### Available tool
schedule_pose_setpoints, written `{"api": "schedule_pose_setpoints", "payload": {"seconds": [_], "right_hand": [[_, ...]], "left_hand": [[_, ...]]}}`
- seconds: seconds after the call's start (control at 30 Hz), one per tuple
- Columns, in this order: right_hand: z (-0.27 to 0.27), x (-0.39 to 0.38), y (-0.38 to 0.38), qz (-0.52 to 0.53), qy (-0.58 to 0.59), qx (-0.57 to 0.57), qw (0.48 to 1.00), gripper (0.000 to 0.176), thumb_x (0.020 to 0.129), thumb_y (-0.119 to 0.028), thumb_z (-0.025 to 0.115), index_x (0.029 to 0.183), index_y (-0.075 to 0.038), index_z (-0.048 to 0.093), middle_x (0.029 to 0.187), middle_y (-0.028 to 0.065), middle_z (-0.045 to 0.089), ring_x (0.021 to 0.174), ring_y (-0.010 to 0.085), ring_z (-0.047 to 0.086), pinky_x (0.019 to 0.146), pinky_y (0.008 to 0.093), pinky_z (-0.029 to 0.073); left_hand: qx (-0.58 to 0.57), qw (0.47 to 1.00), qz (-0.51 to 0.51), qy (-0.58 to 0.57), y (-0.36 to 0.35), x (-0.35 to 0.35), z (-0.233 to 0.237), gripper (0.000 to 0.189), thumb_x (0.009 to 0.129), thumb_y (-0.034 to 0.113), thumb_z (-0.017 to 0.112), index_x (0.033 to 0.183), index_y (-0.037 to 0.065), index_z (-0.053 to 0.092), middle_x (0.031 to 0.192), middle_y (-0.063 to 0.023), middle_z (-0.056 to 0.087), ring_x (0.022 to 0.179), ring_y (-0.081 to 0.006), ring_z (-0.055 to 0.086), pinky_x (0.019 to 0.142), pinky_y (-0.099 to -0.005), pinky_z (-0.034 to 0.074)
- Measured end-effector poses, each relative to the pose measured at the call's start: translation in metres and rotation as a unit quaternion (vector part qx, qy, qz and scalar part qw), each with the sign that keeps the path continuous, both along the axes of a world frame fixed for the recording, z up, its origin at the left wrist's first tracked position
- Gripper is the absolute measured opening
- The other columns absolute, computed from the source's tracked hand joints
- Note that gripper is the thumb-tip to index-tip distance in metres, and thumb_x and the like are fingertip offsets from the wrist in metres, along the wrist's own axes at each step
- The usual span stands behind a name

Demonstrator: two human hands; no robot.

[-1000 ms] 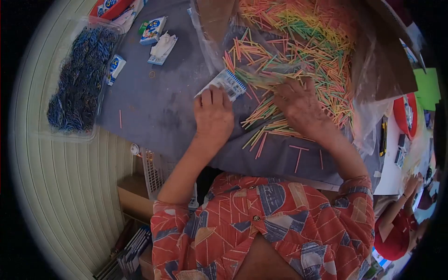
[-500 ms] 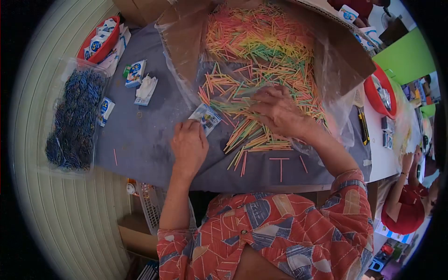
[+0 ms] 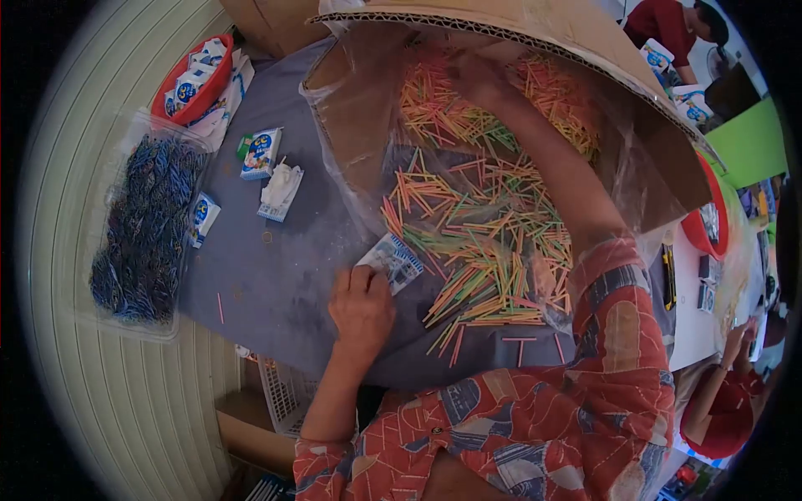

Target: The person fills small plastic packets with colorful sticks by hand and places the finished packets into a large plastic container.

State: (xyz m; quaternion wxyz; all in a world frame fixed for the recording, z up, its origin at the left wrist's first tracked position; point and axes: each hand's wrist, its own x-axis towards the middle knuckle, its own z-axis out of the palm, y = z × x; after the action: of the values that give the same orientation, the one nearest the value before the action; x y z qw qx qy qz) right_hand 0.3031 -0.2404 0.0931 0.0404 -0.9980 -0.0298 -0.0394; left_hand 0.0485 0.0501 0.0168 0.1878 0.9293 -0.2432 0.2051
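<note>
My left hand point(image 3: 362, 309) rests on the grey cloth, its curled fingers closed on the lower edge of a small printed plastic packet point(image 3: 399, 265). Inside the tipped cardboard box point(image 3: 351, 100), my right hand point(image 3: 483, 81) reaches deep into a heap of thin coloured sticks point(image 3: 434, 104); its fingers are dim and blurred there. More pink, yellow and green sticks point(image 3: 493, 275) spill out of the box on a clear plastic liner point(image 3: 380, 179), just right of the packet. Two pink sticks point(image 3: 520, 349) form a T near the table's front edge.
A clear tub of dark blue twisted strands point(image 3: 146, 225) stands at left, below a red basket of packets point(image 3: 192, 92). Small packets point(image 3: 261, 154) and a crumpled white piece point(image 3: 282, 185) lie between. A yellow-black cutter point(image 3: 669, 275) lies at right. Other people point(image 3: 718, 409) work beyond.
My right hand has moved from the spilled sticks up and away into the heap inside the box. My left hand stays at the packet; the whole view has shifted slightly.
</note>
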Motion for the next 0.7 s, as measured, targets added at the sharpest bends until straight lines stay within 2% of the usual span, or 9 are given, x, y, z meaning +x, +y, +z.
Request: {"api": "schedule_pose_setpoints", "payload": {"seconds": [0.03, 0.23, 0.37, 0.4, 0.47, 0.53, 0.6, 0.7], "right_hand": [[0.001, 0.021, 0.004, -0.002, -0.009, 0.004, 1.0, 0.021, 0.088, -0.018, 0.059, 0.104, -0.01, 0.069, 0.102, 0.0122, 0.069, 0.106, 0.0322, 0.061, 0.094, 0.0508, 0.043], [-0.01, 0.115, 0.038, -0.03, -0.024, 0.032, 0.999, 0.023, 0.088, -0.018, 0.06, 0.107, -0.01, 0.069, 0.102, 0.0122, 0.069, 0.103, 0.0322, 0.062, 0.092, 0.0494, 0.045], [-0.017, 0.136, 0.044, -0.04, -0.037, 0.04, 0.998, 0.024, 0.088, -0.018, 0.06, 0.109, -0.011, 0.068, 0.101, 0.0123, 0.07, 0.102, 0.0322, 0.063, 0.091, 0.0484, 0.046], [-0.02, 0.141, 0.044, -0.043, -0.035, 0.041, 0.998, 0.024, 0.088, -0.018, 0.06, 0.109, -0.011, 0.068, 0.101, 0.0123, 0.07, 0.101, 0.0322, 0.063, 0.091, 0.0482, 0.046], [-0.023, 0.12, 0.041, -0.05, -0.051, 0.069, 0.995, 0.025, 0.088, -0.018, 0.06, 0.11, -0.011, 0.068, 0.101, 0.0123, 0.07, 0.101, 0.0322, 0.063, 0.091, 0.0477, 0.047], [-0.023, 0.11, 0.032, -0.058, -0.066, 0.131, 0.987, 0.025, 0.088, -0.018, 0.061, 0.111, -0.011, 0.067, 0.1, 0.0123, 0.07, 0.1, 0.0323, 0.064, 0.09, 0.0472, 0.047], [-0.023, 0.092, 0.016, -0.071, -0.076, 0.23, 0.968, 0.026, 0.088, -0.018, 0.061, 0.112, -0.011, 0.067, 0.1, 0.0123, 0.07, 0.099, 0.0323, 0.064, 0.09, 0.0467, 0.048], [-0.027, 0.055, -0.01, -0.1, -0.071, 0.432, 0.894, 0.027, 0.089, -0.018, 0.061, 0.114, -0.011, 0.067, 0.1, 0.0124, 0.07, 0.098, 0.0323, 0.064, 0.089, 0.046, 0.049]], "left_hand": [[-0.008, 0.999, 0.005, 0.041, -0.002, -0.002, 0.007, 0.019, 0.072, 0.006, 0.066, 0.09, 0.002, 0.064, 0.095, -0.0085, 0.059, 0.088, -0.0321, 0.058, 0.069, -0.0419, 0.052], [0.01, 0.993, -0.009, 0.121, -0.003, -0.004, 0.025, 0.023, 0.072, 0.008, 0.066, 0.095, 0.003, 0.065, 0.099, -0.0098, 0.058, 0.09, -0.0325, 0.058, 0.068, -0.0416, 0.052], [0.0, 0.987, -0.013, 0.158, 0.008, 0.002, 0.025, 0.027, 0.07, 0.008, 0.067, 0.097, 0.004, 0.066, 0.098, -0.0097, 0.058, 0.089, -0.0325, 0.058, 0.069, -0.0415, 0.052], [-0.007, 0.99, -0.015, 0.137, 0.009, 0.004, 0.025, 0.028, 0.069, 0.007, 0.067, 0.097, 0.004, 0.067, 0.097, -0.0098, 0.058, 0.089, -0.0325, 0.058, 0.069, -0.0416, 0.052], [-0.014, 0.992, -0.019, 0.127, 0.009, 0.001, 0.019, 0.029, 0.069, 0.007, 0.068, 0.097, 0.004, 0.067, 0.097, -0.0098, 0.057, 0.089, -0.0325, 0.058, 0.07, -0.0418, 0.052], [0.009, 0.996, -0.014, 0.088, 0.009, -0.004, 0.01, 0.026, 0.069, 0.007, 0.068, 0.095, 0.004, 0.067, 0.095, -0.0098, 0.057, 0.09, -0.0327, 0.058, 0.065, -0.0426, 0.052], [0.0, 0.994, -0.016, 0.109, 0.007, -0.008, 0.022, 0.024, 0.07, 0.007, 0.068, 0.094, 0.003, 0.067, 0.095, -0.0098, 0.057, 0.09, -0.0327, 0.058, 0.066, -0.0429, 0.052], [-0.002, 0.991, -0.015, 0.129, 0.003, -0.013, 0.031, 0.021, 0.072, 0.007, 0.067, 0.092, 0.003, 0.067, 0.096, -0.0101, 0.057, 0.09, -0.0326, 0.058, 0.068, -0.0432, 0.052]]}}
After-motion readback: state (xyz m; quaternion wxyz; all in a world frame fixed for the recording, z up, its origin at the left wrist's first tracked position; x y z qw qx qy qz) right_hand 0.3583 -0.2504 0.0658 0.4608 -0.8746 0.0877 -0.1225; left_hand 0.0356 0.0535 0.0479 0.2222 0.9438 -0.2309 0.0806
